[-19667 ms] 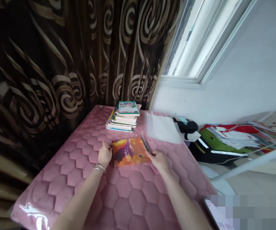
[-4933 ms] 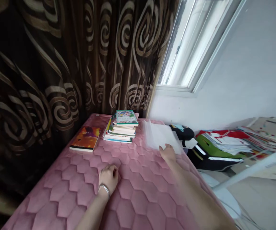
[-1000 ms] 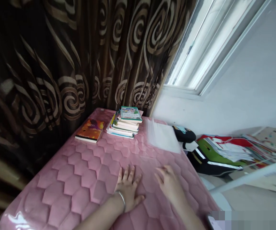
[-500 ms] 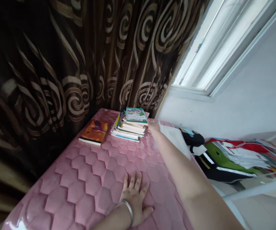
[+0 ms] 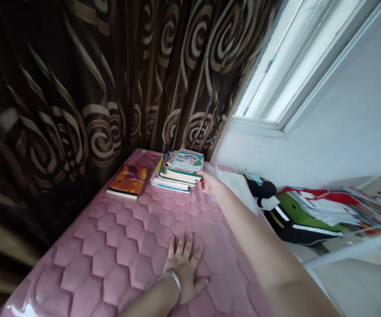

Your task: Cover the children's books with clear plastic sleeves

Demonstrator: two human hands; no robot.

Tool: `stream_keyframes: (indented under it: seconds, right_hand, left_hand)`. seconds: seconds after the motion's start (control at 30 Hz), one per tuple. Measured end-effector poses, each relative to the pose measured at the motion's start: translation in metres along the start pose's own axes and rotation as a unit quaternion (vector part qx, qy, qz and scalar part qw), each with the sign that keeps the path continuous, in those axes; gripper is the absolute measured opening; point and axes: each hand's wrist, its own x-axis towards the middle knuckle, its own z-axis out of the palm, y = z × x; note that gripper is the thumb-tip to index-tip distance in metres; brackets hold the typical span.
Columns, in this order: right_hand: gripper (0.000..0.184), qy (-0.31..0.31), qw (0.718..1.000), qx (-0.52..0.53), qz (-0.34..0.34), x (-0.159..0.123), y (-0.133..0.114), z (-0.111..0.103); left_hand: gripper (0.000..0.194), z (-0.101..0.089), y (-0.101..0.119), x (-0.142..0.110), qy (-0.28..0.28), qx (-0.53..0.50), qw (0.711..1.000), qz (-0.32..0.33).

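Note:
My right hand (image 5: pixel 208 182) reaches to the far end of the pink quilted table (image 5: pixel 124 246) and grips the right edge of the top green-covered book (image 5: pixel 186 164) of a book stack (image 5: pixel 173 178), which is tilted up on that side. My left hand (image 5: pixel 184 264), with a silver bangle on the wrist, lies flat with spread fingers on the quilt near me. An orange book (image 5: pixel 127 179) lies alone left of the stack.
A clear plastic sheet (image 5: pixel 239 187) lies right of the stack. Dark swirl-patterned curtains (image 5: pixel 104 88) hang behind the table, a window (image 5: pixel 296 75) at right. Beside the table lie a black bag (image 5: pixel 269 198) and a pile of papers (image 5: pixel 335 211).
My right hand has closed on the top book's right edge and lifted it slightly, shifting it on the stack. My left hand stays flat on the quilt.

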Motion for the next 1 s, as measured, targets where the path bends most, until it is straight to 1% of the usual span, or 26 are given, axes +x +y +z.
stream_keyframes:
  seconds: [0.07, 0.17, 0.27, 0.3, 0.37, 0.43, 0.47, 0.53, 0.6, 0.67, 0.7, 0.77, 0.87, 0.93, 1.0]
  right_hand:
    - [0.019, 0.001, 1.0, 0.015, -0.009, -0.009, 0.005, 0.003]
    - [0.011, 0.005, 0.998, 0.047, -0.042, -0.026, 0.012, 0.004]
    - [0.005, 0.002, 0.993, 0.089, -0.079, -0.054, 0.032, -0.003]
    - [0.005, 0.001, 0.99, 0.103, -0.092, -0.066, 0.044, -0.009]
    - [0.013, -0.002, 0.986, 0.124, -0.109, -0.094, 0.074, -0.025]
    - [0.022, -0.028, 0.98, 0.145, -0.132, -0.122, 0.112, -0.046]
    - [0.027, -0.037, 0.979, 0.15, -0.132, -0.136, 0.132, -0.058]
    - [0.034, -0.032, 0.984, 0.14, -0.101, -0.158, 0.171, -0.081]
    - [0.035, -0.011, 0.991, 0.11, -0.069, -0.173, 0.204, -0.101]
    - [0.035, -0.031, 0.998, 0.037, -0.047, -0.182, 0.227, -0.116]
    - [0.038, -0.045, 0.998, -0.003, -0.042, -0.184, 0.234, -0.12]
    - [0.041, -0.075, 0.993, -0.083, -0.033, -0.185, 0.238, -0.125]
    - [0.04, -0.106, 0.973, -0.206, -0.004, -0.185, 0.225, -0.126]
    - [0.04, -0.098, 0.946, -0.307, -0.013, -0.181, 0.208, -0.126]
    - [0.044, -0.069, 0.91, -0.404, -0.056, -0.172, 0.192, -0.123]
  left_hand:
    - [0.078, 0.003, -0.001, 0.002, 0.003, 0.009, 1.0, -0.002]
    - [0.081, 0.011, -0.003, 0.007, 0.007, 0.028, 1.0, -0.013]
    - [0.081, 0.016, -0.005, 0.01, 0.008, 0.046, 0.999, -0.021]
    - [0.083, 0.016, -0.004, 0.01, 0.008, 0.049, 0.998, -0.024]
    - [0.09, 0.015, -0.003, 0.008, 0.014, 0.047, 0.998, -0.03]
    - [0.1, 0.011, -0.001, 0.006, 0.027, 0.036, 0.998, -0.04]
    - [0.102, 0.009, 0.0, 0.005, 0.035, 0.028, 0.998, -0.045]
    - [0.1, 0.003, 0.0, 0.004, 0.045, 0.01, 0.998, -0.047]
    - [0.094, -0.004, -0.001, 0.004, 0.048, -0.007, 0.998, -0.046]
    - [0.092, -0.009, -0.003, 0.005, 0.042, -0.021, 0.998, -0.045]
    - [0.091, -0.012, -0.004, 0.005, 0.038, -0.027, 0.998, -0.045]
    - [0.086, -0.015, -0.006, 0.004, 0.033, -0.038, 0.998, -0.044]
    - [0.074, -0.017, -0.007, 0.0, 0.021, -0.045, 0.998, -0.042]
    - [0.071, -0.017, -0.008, -0.003, 0.011, -0.043, 0.998, -0.036]
    - [0.073, -0.016, -0.01, -0.006, 0.009, -0.042, 0.999, -0.027]
